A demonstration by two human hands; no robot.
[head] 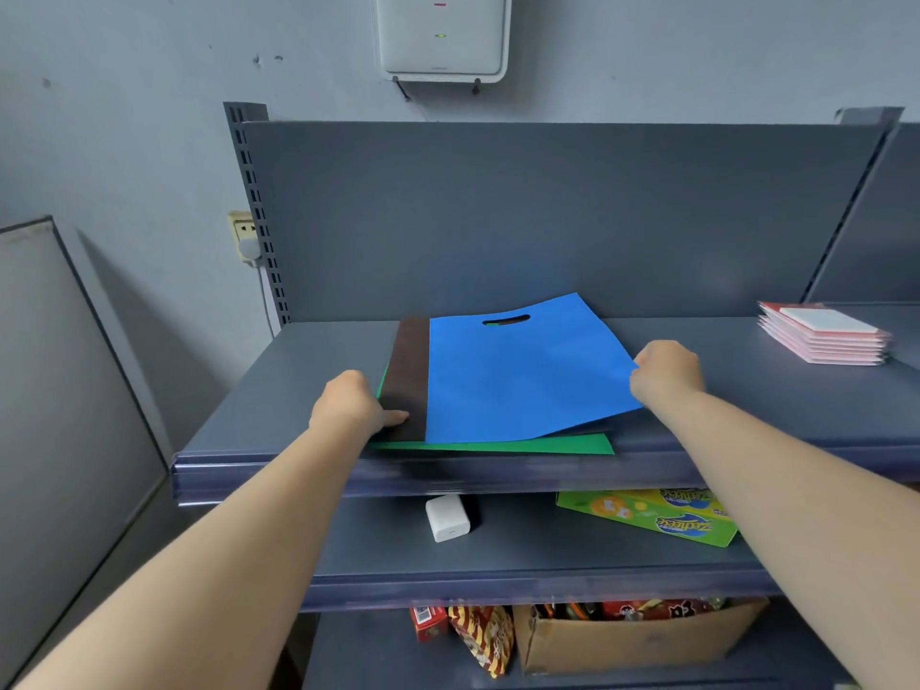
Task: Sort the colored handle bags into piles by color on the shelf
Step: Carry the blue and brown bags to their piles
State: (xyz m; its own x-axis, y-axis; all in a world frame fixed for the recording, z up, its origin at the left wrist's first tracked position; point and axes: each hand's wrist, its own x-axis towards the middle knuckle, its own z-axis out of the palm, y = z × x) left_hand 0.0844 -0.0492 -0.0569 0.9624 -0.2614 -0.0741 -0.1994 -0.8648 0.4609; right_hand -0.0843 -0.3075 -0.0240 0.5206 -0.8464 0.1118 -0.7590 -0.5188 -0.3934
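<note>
A small shop or its stockroom: grey slotted metal retail shelving (298, 381), a green printed snack box (652, 520), a brown cardboard carton of packaged snacks (632, 639), stacked pink packets (826, 336).

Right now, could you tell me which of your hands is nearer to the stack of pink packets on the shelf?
Right. The right hand pinches the blue bag's right edge, on the side toward the pink packets. The left hand holds the brown bag, across the pile.
</note>
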